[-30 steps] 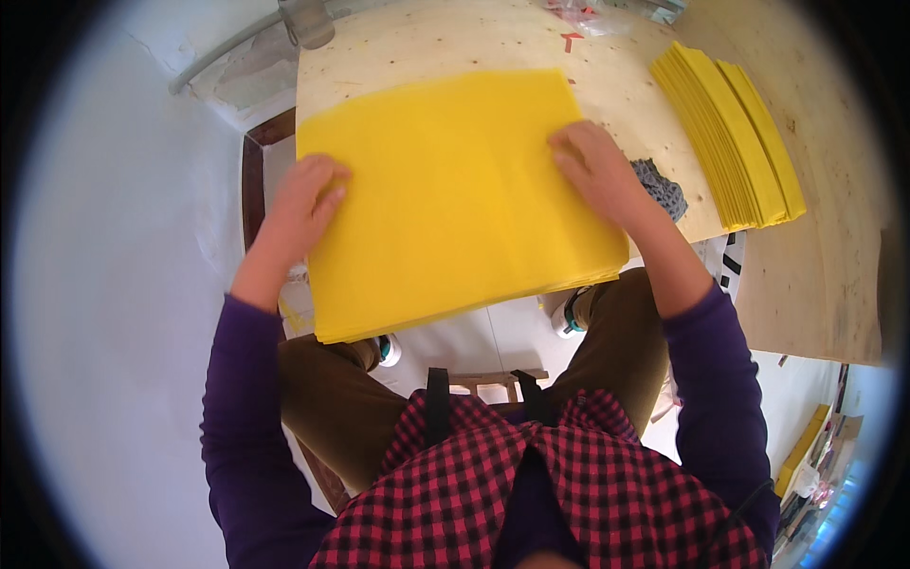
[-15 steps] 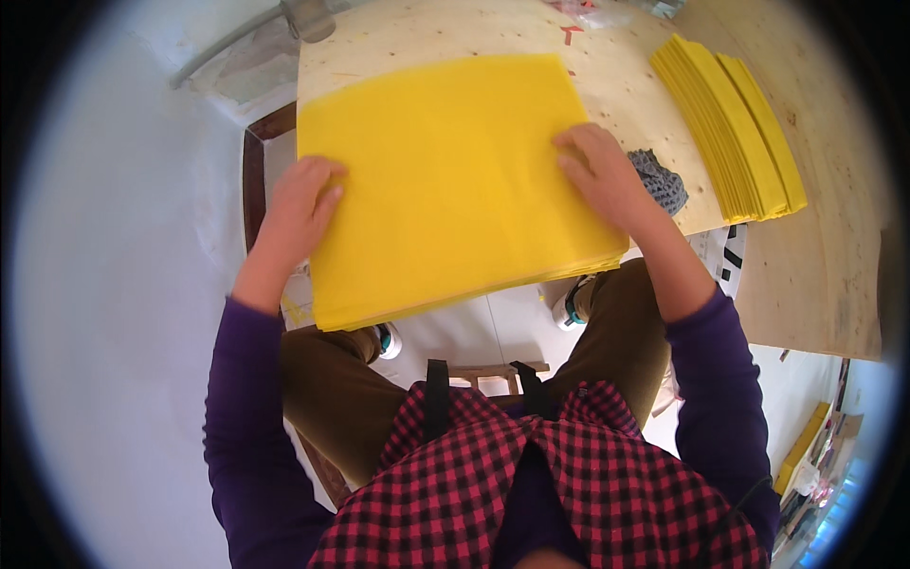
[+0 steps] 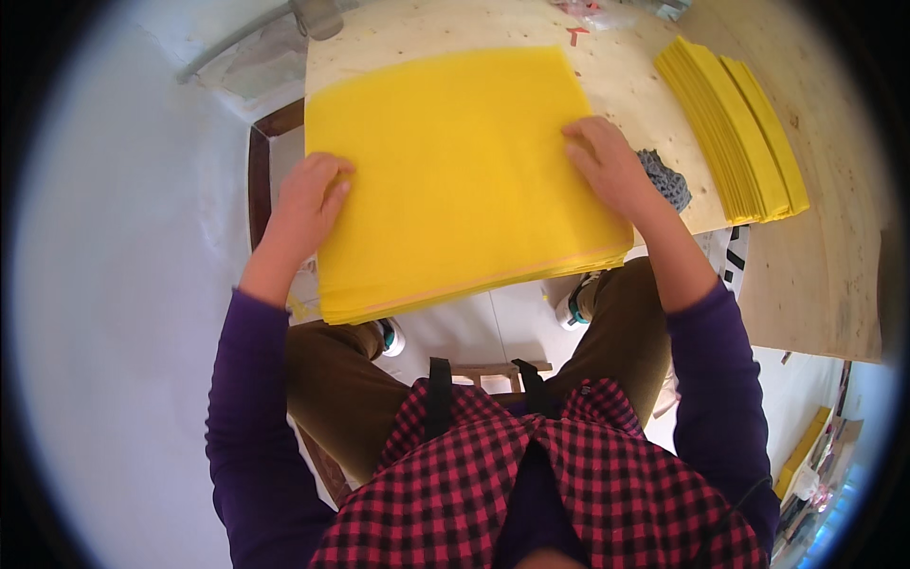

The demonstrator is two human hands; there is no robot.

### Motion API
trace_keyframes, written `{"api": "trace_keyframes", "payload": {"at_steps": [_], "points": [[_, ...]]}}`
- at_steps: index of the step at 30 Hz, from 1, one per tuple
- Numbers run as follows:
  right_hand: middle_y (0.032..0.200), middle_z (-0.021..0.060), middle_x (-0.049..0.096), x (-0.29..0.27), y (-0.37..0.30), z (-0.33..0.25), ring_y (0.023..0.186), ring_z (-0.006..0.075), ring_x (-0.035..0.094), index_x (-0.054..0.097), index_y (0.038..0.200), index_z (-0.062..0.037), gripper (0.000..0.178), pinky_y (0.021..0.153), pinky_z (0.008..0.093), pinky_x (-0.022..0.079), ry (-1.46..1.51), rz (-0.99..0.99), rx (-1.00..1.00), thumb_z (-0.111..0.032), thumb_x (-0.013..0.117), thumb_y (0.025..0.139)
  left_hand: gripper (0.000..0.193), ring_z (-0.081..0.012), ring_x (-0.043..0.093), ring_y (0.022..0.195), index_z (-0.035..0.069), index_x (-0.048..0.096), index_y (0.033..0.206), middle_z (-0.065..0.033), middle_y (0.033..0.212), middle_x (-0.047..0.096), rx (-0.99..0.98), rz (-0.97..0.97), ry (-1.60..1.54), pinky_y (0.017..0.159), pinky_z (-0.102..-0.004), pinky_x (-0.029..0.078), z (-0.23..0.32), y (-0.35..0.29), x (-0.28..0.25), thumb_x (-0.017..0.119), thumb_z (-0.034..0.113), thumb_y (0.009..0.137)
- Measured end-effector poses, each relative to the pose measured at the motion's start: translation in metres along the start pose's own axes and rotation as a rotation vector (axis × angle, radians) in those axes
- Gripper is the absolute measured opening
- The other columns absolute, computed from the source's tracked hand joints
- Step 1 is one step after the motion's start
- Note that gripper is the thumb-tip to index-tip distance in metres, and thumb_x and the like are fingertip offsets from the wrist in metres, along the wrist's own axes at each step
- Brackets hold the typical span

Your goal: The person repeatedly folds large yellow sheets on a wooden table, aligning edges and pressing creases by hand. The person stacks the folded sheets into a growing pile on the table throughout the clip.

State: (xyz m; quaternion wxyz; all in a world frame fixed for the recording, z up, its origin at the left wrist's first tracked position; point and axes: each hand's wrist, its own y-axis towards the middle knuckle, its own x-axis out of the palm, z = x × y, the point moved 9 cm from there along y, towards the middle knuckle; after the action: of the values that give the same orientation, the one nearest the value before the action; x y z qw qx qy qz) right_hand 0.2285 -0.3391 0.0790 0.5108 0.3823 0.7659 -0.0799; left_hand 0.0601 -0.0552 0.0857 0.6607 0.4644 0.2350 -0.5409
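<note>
A broad stack of thin yellow sheets lies on the wooden table, its near edge jutting out over my legs. Several layers show along that near edge. At the stack's left edge is my left hand, fingers bent and lying on the top sheet, the thumb apart from them. My right hand rests over the right edge in the same manner, fingertips and thumb on the top sheet. Neither hand is closed round anything. Just beyond my right wrist lies a crumpled grey textured cloth.
Folded yellow bundles stand in a row at the table's right. The plywood table has a red scrap and clear plastic at its far side. A white wall rises on the left. Below are my legs and a wooden rung.
The yellow stack has shifted slightly away from me, with both hands still at its sides. The whole view has moved a little.
</note>
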Motion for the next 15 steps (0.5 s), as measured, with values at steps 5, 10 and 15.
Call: {"api": "trace_keyframes", "payload": {"at_steps": [5, 10, 15], "points": [[0.111, 0.0179, 0.058, -0.003, 0.018, 0.01, 0.109, 0.0356, 0.052, 0.059, 0.109, -0.0001, 0.026, 0.094, 0.0399, 0.043, -0.038, -0.027, 0.057, -0.018, 0.057, 0.09, 0.012, -0.0366, 0.056, 0.094, 0.0, 0.06, 0.097, -0.0176, 0.096, 0.059, -0.04, 0.071, -0.078, 0.082, -0.0404, 0.045, -0.02, 0.015, -0.012, 0.056, 0.004, 0.086], [0.112, 0.0177, 0.057, -0.013, -0.041, -0.017, 0.11, 0.0346, 0.052, 0.059, 0.109, 0.0001, 0.026, 0.096, 0.0391, 0.041, 0.052, -0.089, -0.005, -0.018, 0.056, 0.091, 0.012, -0.036, 0.056, 0.095, 0.001, 0.06, 0.097, -0.0174, 0.098, 0.059, -0.031, -0.029, -0.072, 0.081, -0.0397, 0.045, 0.014, -0.037, -0.006, 0.057, 0.005, 0.086], [0.113, 0.0172, 0.057, -0.001, -0.012, -0.015, 0.11, 0.0346, 0.052, 0.059, 0.109, 0.0004, 0.025, 0.096, 0.039, 0.041, -0.016, -0.021, -0.003, -0.018, 0.056, 0.091, 0.017, -0.0373, 0.056, 0.097, 0.001, 0.058, 0.101, -0.0172, 0.1, 0.06, -0.044, 0.048, 0.03, 0.083, -0.0405, 0.045, -0.008, -0.013, -0.006, 0.057, 0.006, 0.086]]}}
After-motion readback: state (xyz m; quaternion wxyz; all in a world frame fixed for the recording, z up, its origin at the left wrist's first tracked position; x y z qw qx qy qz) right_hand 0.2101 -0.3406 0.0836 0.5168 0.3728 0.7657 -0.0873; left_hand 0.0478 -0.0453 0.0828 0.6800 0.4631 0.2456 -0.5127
